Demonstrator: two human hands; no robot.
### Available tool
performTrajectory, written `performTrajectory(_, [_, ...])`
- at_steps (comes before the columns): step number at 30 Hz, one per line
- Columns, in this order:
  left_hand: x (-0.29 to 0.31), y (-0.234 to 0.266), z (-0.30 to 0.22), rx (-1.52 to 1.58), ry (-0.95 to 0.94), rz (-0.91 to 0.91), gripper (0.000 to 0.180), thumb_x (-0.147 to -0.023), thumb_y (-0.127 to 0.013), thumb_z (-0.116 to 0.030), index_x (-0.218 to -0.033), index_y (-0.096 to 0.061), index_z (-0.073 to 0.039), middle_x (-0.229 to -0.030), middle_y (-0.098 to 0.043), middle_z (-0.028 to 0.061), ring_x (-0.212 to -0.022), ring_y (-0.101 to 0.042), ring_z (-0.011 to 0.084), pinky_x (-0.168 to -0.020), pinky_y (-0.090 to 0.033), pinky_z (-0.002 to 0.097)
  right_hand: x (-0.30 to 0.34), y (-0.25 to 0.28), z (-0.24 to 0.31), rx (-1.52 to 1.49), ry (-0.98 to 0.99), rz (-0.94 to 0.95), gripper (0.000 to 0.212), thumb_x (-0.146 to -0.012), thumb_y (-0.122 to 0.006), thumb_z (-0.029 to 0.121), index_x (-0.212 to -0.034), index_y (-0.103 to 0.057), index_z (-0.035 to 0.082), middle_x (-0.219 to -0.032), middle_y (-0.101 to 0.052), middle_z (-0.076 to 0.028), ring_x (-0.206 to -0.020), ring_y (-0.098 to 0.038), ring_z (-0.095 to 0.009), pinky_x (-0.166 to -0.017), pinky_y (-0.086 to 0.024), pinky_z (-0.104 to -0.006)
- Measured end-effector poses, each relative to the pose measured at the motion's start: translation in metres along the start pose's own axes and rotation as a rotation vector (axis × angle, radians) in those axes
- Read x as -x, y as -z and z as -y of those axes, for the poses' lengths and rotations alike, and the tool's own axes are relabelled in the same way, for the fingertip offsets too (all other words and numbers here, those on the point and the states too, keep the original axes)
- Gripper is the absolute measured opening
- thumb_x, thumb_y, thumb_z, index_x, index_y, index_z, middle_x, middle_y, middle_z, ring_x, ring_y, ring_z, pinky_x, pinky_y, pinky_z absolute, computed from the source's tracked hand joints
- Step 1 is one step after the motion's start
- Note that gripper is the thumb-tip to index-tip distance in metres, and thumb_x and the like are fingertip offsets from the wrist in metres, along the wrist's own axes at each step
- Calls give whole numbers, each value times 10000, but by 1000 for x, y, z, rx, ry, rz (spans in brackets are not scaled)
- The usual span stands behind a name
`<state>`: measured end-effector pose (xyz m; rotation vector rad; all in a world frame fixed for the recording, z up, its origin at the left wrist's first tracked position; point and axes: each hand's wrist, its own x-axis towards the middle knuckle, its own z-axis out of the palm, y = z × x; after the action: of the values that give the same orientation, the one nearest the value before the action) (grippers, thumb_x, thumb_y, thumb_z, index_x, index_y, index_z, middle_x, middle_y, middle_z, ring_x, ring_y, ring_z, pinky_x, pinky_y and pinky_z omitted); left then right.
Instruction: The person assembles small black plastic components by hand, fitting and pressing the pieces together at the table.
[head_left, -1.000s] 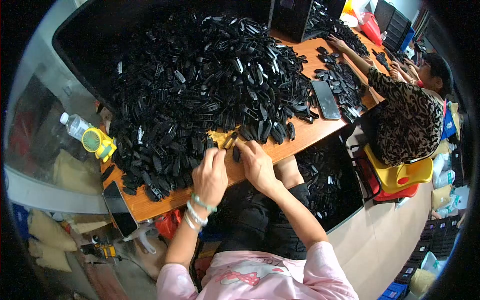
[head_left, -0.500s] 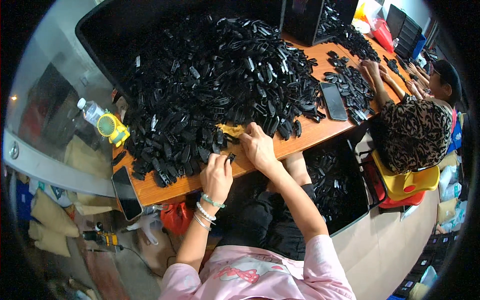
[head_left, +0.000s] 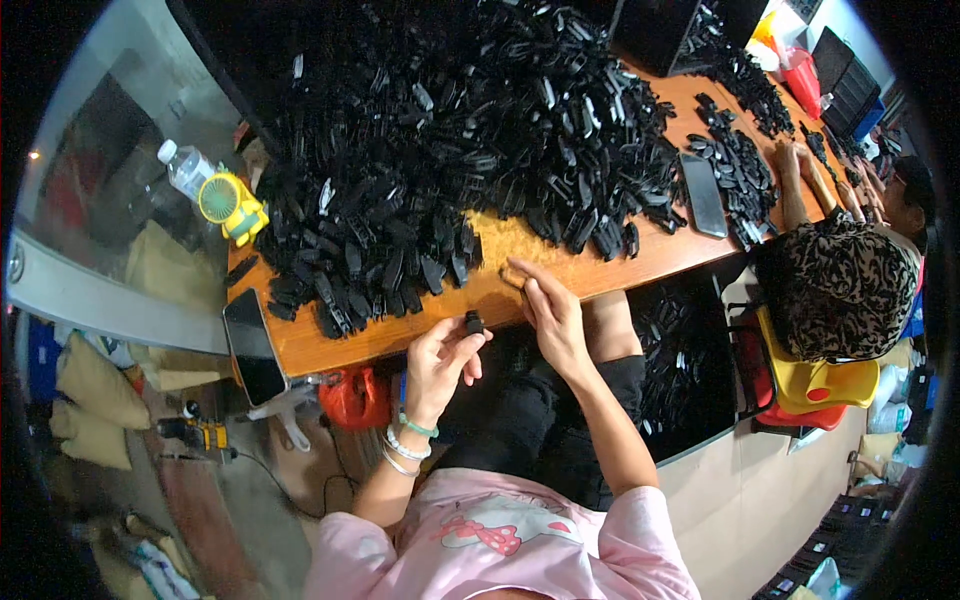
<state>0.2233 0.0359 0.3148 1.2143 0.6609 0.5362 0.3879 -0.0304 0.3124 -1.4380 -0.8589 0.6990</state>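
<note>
My left hand (head_left: pixel 437 362), with bracelets at the wrist, is closed at the table's front edge. Between its thumb and fingers it pinches a small black plastic piece (head_left: pixel 473 322). My right hand (head_left: pixel 553 318) hovers just right of it, fingers stretched out and a little apart, with nothing I can make out in them. Beyond both hands spreads a large heap of black plastic pieces (head_left: pixel 400 180), shaped like small elongated clips. A bare worn patch of the wooden table (head_left: pixel 515 245) shows between the heap and my right hand.
A phone (head_left: pixel 254 345) lies at the left table corner, below a yellow fan (head_left: pixel 230 208) and a plastic bottle (head_left: pixel 185 168). Another phone (head_left: pixel 704 195) lies at right. A black bin (head_left: pixel 685 370) of pieces stands below the edge. A co-worker (head_left: pixel 840 285) sits at right.
My right hand has drawn back from the heap's edge toward me, and its fingers have straightened. My left hand has turned, with the black piece in its fingertips. The view has shifted.
</note>
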Motion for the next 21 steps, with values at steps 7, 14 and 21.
performTrajectory(7, [7, -14, -14, -397, -325, 46, 261, -788, -692, -60, -986, -601, 84, -844, -585, 83, -593, -519, 91, -523, -407, 217, 56, 11, 24, -250, -133, 135, 342, -903, -555, 95, -1226, -503, -7, -888, -523, 5, -716, -466, -55, -629, -390, -184])
performTrajectory(14, [14, -9, -21, -547, -439, 99, 253, -774, -694, -43, -972, -606, 86, -841, -590, 119, -646, -569, 173, -553, -436, 261, 60, 12, 33, 217, 175, 242, 284, -867, -543, 30, -1141, -520, -41, -879, -549, -179, -809, -565, -303, -766, -452, -333])
performTrajectory(21, [18, -14, -23, -640, -578, 48, 233, -771, -689, -28, -957, -605, 84, -829, -587, 151, -671, -585, 246, -573, -454, 306, 74, 6, 28, 370, 229, 170, 372, -828, -532, -39, -1196, -485, -29, -863, -525, -198, -756, -552, -348, -680, -457, -361])
